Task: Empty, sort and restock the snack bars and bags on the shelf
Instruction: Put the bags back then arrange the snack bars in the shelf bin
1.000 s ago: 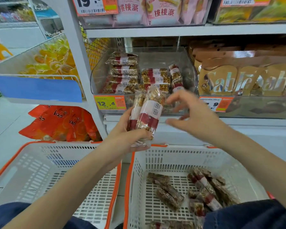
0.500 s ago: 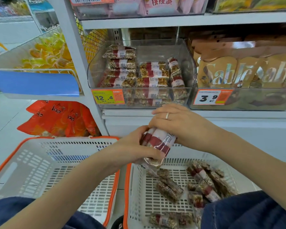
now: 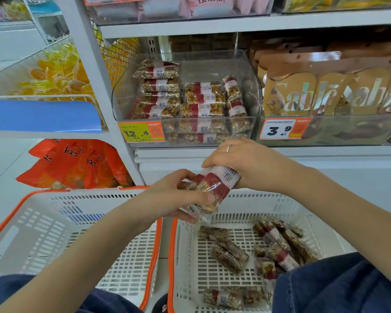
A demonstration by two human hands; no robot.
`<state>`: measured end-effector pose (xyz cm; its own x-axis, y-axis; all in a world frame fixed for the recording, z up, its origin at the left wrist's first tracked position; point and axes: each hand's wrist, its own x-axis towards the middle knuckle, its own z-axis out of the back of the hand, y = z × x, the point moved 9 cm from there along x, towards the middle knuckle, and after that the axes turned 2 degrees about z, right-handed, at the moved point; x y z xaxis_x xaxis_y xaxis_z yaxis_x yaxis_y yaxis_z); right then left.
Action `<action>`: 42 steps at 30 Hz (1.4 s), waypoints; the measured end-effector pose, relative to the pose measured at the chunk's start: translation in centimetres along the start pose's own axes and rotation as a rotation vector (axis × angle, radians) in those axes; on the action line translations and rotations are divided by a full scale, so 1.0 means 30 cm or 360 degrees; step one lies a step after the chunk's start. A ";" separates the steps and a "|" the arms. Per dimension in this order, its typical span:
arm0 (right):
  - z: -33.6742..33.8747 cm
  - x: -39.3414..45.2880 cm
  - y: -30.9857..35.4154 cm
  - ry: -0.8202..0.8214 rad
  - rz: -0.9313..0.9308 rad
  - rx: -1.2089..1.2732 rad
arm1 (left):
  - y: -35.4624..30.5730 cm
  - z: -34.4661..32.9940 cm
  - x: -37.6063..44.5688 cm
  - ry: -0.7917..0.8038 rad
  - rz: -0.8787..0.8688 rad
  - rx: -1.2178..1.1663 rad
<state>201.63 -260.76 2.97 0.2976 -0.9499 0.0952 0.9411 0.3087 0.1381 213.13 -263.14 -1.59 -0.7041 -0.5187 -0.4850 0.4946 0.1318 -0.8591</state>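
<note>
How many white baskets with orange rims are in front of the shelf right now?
2. The left basket sits below the left hand; the right basket, holding loose snack bars, sits below the right hand. No others show.

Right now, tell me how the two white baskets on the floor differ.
The left basket shows only bare white mesh; the right basket holds several loose snack bars scattered on its bottom. The left hand and right hand hold the bars in hand over the right basket's near-left rim, not over the left one. Both are white slotted plastic with orange rims, standing side by side below the shelf.
</note>
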 end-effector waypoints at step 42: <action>-0.028 -0.003 -0.025 0.0299 -0.0209 0.1470 | 0.019 0.055 0.022 0.0542 0.0312 -0.0850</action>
<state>201.04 -260.94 2.04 0.2952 -0.9471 -0.1257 0.4937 0.0386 0.8688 213.80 -264.79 -2.14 -0.7920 -0.1577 -0.5898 0.3711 0.6427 -0.6702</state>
